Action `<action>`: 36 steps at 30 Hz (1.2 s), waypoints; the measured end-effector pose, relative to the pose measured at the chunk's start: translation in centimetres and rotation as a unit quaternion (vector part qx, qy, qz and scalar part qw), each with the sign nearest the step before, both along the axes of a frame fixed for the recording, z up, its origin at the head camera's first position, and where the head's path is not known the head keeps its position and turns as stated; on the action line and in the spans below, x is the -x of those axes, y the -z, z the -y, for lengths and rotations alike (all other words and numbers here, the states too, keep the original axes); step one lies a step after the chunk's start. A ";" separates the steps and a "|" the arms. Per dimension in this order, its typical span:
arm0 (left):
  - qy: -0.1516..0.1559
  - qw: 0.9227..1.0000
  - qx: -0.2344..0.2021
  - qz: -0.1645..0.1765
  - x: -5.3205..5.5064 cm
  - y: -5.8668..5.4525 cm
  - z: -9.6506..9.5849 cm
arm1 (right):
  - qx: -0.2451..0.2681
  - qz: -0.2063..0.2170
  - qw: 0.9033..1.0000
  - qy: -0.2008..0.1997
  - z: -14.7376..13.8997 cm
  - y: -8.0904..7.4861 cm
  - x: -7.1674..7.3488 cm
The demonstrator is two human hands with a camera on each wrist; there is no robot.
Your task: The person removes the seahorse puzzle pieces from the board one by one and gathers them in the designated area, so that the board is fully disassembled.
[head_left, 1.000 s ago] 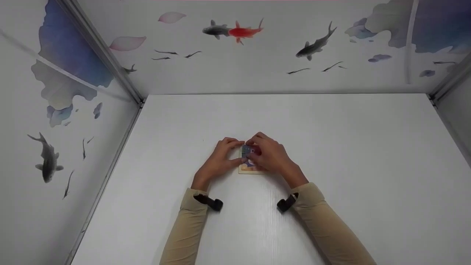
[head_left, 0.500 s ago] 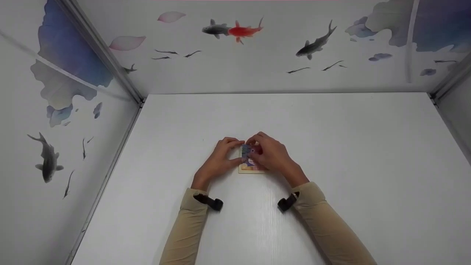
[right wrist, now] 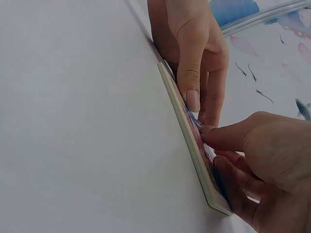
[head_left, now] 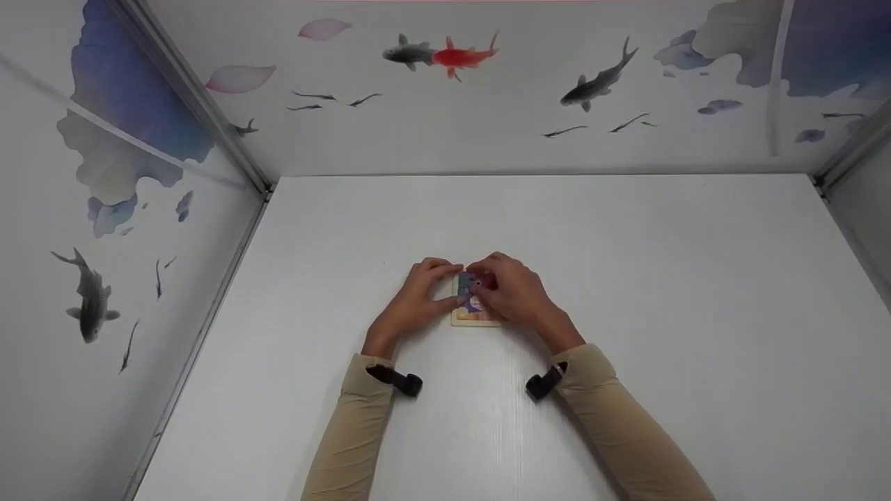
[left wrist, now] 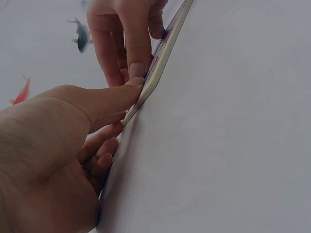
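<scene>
A small square puzzle board point(head_left: 475, 323) lies flat on the white table, with a pale wooden rim and a blue, red and yellow picture. My left hand point(head_left: 418, 298) grips its left side, thumb on the near part and fingertips at the far corner. Over the right part of the picture, my right hand point(head_left: 516, 289) pinches at a reddish puzzle piece point(head_left: 485, 281) with curled thumb and fingers, hiding much of that side. In the right wrist view, the board's pale edge point(right wrist: 187, 141) shows below both hands. The left thumb point(left wrist: 114, 99) touches the board in the left wrist view.
The white table point(head_left: 668, 292) spreads around the hands. A back wall point(head_left: 334, 139) and a left wall point(head_left: 42, 278) carry painted fish and petals. Both sleeves have a black wrist camera strap point(head_left: 395, 381) at the cuff.
My right thumb and fingers have shifted slightly over the picture. The left hand keeps its grip and the board stays in nearly the same place.
</scene>
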State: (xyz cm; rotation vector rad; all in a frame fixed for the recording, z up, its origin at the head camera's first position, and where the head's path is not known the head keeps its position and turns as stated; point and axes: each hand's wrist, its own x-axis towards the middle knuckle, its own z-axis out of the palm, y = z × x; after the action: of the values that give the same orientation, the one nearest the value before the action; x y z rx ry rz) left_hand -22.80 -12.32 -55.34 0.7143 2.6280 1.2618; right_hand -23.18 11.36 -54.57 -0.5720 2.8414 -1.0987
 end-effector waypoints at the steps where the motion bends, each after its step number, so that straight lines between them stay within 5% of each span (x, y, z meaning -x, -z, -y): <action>1: -0.002 1.000 0.001 0.002 0.0 0.0 -0.1 | 0.006 -0.001 1.000 0.003 -0.1 0.1 0.0; 11: -0.004 1.000 -0.007 0.013 0.0 0.1 -0.4 | 0.149 -0.004 0.988 0.035 -3.6 0.2 0.2; 16: -0.007 1.000 -0.010 0.024 -0.1 0.0 -0.3 | 0.123 -0.021 0.991 0.049 -6.3 0.2 -0.1; 22: -0.013 0.999 -0.002 0.033 -0.2 0.1 -0.1 | 0.071 0.011 0.996 0.060 -8.6 0.4 -0.5; 31: -0.013 0.999 -0.007 0.038 -0.2 0.2 0.4 | 0.042 0.072 0.995 0.052 -9.4 0.0 -0.4; 36: -0.001 0.999 -0.004 0.037 0.0 -0.1 0.8 | 0.032 0.070 0.996 0.036 -9.5 -0.2 -0.3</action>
State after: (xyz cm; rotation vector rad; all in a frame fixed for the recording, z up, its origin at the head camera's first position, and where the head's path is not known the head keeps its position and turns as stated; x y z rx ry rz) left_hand -22.77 -13.12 -55.25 0.6541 2.5659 1.2749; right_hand -22.92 20.88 -54.35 -0.3813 2.7352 -1.1942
